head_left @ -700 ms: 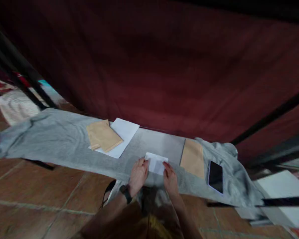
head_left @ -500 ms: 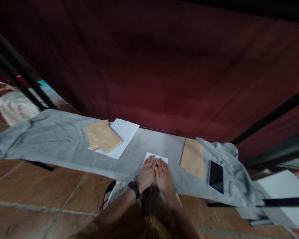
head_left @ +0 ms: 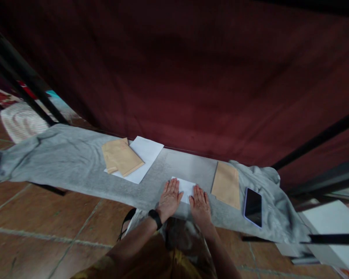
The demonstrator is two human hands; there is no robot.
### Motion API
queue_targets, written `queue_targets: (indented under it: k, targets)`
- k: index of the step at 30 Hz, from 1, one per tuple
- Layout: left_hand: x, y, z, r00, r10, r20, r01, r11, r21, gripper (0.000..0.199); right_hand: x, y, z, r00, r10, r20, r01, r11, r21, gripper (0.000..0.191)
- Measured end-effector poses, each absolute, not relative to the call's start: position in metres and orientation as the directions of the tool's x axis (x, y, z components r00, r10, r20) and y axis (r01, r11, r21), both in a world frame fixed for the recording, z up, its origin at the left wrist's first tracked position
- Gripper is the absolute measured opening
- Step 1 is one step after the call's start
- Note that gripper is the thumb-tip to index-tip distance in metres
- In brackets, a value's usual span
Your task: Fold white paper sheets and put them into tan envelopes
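A small white sheet of paper point(head_left: 186, 188), perhaps folded, lies on the grey cloth point(head_left: 174, 162) in front of me. My left hand point(head_left: 169, 197) rests flat over its left edge, fingers stretched out, with a black watch on the wrist. On the opposite edge my right hand point(head_left: 200, 204) lies flat too, fingers extended. The middle of the paper shows between them. Right of my right hand is a brown paper envelope point(head_left: 227, 185). Further left, two brown envelopes point(head_left: 124, 157) overlap a larger white sheet point(head_left: 148, 149).
A phone point(head_left: 253, 207) with a purple edge lies at the right, beside bunched grey cloth. Behind the cloth-covered surface hangs a dark red curtain point(head_left: 186, 97). Black bars stand at both sides. A white box point(head_left: 334, 224) is at the lower right, above the tiled floor point(head_left: 84, 217).
My hands have moved apart, from side by side in the middle of the small paper to its left and right edges. More of the paper shows.
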State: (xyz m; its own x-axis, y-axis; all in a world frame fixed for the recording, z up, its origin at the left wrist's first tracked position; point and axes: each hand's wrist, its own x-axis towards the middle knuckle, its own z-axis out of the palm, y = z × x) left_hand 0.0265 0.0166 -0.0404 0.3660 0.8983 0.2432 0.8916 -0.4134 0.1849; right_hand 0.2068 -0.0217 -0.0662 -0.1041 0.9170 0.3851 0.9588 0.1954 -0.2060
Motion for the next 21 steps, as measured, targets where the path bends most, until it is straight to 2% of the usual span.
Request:
queue_targets:
  k: [4, 8, 21]
  targets:
    - [0.052, 0.013, -0.043, 0.492, 0.843, 0.218, 0.81, -0.535, 0.24, 0.054, 0.209, -0.023, -0.066, -0.149, 0.918, 0.367, 0.962, 0.22, -0.162, 0.051]
    - [0.065, 0.018, -0.047, 0.511, 0.83, 0.224, 0.791, -0.556, 0.256, 0.053, 0.209, -0.024, -0.066, -0.18, 0.913, 0.365, 0.955, 0.251, -0.159, 0.053]
    - [0.021, 0.031, -0.046, 0.384, 0.897, 0.217, 0.894, -0.42, 0.155, 0.057, 0.197, -0.015, -0.059, -0.024, 0.946, 0.323, 0.969, 0.101, -0.223, 0.051]
